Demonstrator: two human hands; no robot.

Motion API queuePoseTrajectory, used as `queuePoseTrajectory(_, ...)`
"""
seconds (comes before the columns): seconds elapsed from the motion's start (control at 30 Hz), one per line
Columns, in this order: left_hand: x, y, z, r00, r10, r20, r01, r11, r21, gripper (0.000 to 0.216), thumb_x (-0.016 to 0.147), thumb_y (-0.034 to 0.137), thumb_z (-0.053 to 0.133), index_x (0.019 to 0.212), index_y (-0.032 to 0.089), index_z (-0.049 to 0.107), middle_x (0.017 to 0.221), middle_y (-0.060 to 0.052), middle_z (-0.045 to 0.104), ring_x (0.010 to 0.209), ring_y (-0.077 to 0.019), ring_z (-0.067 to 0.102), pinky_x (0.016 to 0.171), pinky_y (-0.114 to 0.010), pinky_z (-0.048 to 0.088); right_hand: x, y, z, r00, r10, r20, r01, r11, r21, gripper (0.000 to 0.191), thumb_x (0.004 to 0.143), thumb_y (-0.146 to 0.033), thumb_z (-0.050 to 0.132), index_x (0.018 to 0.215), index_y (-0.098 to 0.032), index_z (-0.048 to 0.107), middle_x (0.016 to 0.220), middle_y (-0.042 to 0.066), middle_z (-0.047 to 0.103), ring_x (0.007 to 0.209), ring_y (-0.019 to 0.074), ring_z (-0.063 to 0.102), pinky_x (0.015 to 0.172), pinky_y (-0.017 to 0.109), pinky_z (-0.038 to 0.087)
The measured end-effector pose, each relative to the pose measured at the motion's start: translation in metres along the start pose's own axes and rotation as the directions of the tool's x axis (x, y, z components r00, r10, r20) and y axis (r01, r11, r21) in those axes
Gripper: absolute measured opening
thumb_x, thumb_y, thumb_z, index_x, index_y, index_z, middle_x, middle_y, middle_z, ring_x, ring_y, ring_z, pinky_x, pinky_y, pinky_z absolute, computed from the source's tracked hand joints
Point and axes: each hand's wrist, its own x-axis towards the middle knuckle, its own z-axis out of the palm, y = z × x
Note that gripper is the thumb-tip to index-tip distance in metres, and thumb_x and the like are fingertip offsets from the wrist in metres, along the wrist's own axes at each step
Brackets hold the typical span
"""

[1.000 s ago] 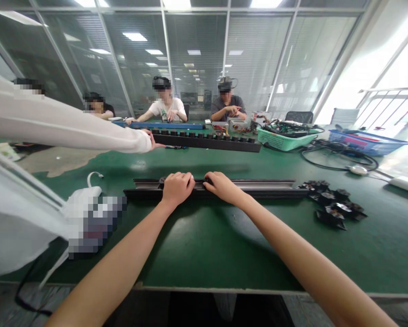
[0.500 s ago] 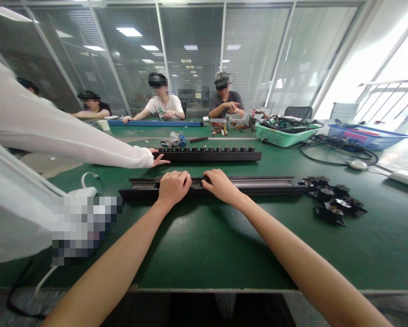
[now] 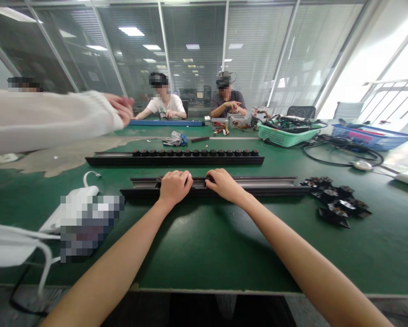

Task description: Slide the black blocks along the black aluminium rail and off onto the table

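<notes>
A long black channel rail (image 3: 268, 191) with a silvery inner face lies across the green table in front of me. My left hand (image 3: 174, 186) is closed over its left half, fingers curled down into the channel; what they grip is hidden. A bit of a black part (image 3: 159, 182) shows just left of that hand. My right hand (image 3: 221, 184) pinches a small black part (image 3: 209, 179) in the channel near the rail's middle. Several loose black angular parts (image 3: 340, 197) lie in a cluster past the rail's right end.
Behind the rail lies a second black rail (image 3: 176, 161) carrying a row of black parts. A co-worker's sleeve (image 3: 54, 116) reaches in from the left. A white adapter with a cable (image 3: 84, 197) lies left. Green (image 3: 285, 138) and blue baskets (image 3: 374, 136) stand at the back right.
The co-worker's hand has let go of the rear rail and risen leftward; that rail now lies farther left. My hands have hardly moved, and the view has shifted slightly.
</notes>
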Motion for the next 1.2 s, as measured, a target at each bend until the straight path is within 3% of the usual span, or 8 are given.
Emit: queuePoseTrajectory(1.2,-0.001,-0.001,0.001,1.0,0.007,0.0,-0.007,1.0,-0.026,0.037,0.1,0.032,0.036,0.085,0.02,0.067,0.082,-0.01,0.071,0.08,-0.0239,0.064,0.074,-0.037,0.041,-0.003,0.014,-0.011,0.998,0.029,0.049,-0.028,0.999,-0.02,0.026,0.096,-0.025,0.054,0.113,-0.011,0.069,0.104,0.014,0.073,0.102,0.0234,0.065,0.088,0.028,0.042)
